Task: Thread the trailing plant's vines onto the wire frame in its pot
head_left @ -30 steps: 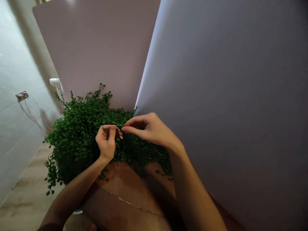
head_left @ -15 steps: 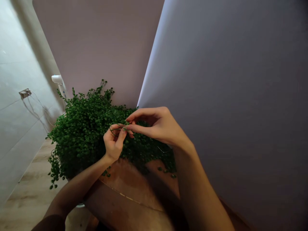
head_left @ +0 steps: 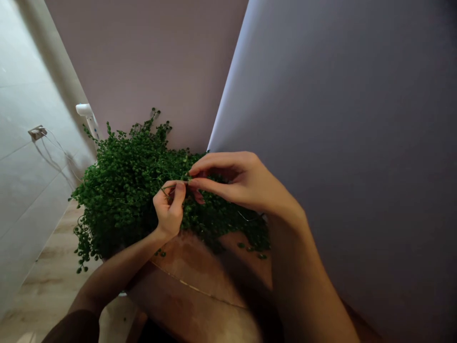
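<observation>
A bushy trailing plant (head_left: 121, 186) with small round bead-like leaves spreads over the wooden table (head_left: 200, 281). In front of its foliage, my left hand (head_left: 169, 205) pinches a thin green plant stem (head_left: 166, 189) between thumb and fingers. My right hand (head_left: 235, 178) meets it from the right, its thumb and forefinger closed on the same stem close to the left fingertips. The tips of both hands nearly touch. Any pot under the plant is hidden by its leaves.
Behind the plant two wall panels meet at a bright edge. At the left are a white device (head_left: 87, 116) on a stand and a wall socket (head_left: 37, 133) with white cables. Loose strands (head_left: 252, 247) trail over the table's right side, and pale wood flooring (head_left: 46, 271) lies below left.
My right hand has shifted slightly up and to the right, its fingertips still at the stem. My left hand stays almost in place. The view has tilted a little.
</observation>
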A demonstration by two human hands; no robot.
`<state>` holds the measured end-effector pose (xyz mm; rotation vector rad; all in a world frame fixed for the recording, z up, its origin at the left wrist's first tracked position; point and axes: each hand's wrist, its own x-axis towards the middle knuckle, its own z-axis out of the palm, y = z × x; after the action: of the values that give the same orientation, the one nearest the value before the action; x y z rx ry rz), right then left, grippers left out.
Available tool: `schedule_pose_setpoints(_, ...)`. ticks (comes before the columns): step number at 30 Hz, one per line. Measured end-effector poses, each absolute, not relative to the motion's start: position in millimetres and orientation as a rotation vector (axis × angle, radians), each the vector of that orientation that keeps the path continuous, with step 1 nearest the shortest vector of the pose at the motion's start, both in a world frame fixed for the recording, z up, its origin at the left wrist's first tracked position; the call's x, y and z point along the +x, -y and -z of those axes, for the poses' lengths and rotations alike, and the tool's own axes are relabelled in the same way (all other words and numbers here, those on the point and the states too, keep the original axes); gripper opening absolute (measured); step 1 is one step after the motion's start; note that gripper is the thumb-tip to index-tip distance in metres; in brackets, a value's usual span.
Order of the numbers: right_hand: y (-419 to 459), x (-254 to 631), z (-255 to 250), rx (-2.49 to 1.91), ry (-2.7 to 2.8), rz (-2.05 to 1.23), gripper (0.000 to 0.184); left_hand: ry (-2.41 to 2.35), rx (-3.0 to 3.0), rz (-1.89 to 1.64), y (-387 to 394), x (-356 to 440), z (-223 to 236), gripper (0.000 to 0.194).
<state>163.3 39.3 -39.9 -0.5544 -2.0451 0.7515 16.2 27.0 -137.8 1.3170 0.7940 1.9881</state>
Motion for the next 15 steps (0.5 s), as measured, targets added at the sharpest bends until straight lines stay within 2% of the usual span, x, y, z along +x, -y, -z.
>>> schedule_pose_setpoints(9,-30.8,168.3,38.3,-0.673,2.154,-0.271,0.012,-0.631,1.268,-1.865,-24.9,21.5,135.1,0.025)
schedule_pose_setpoints(15,-27.9,169.1,37.6,-0.817,2.308,0.03,0.02,-0.622,1.36,-1.517,-28.4,20.7,136.0,0.035)
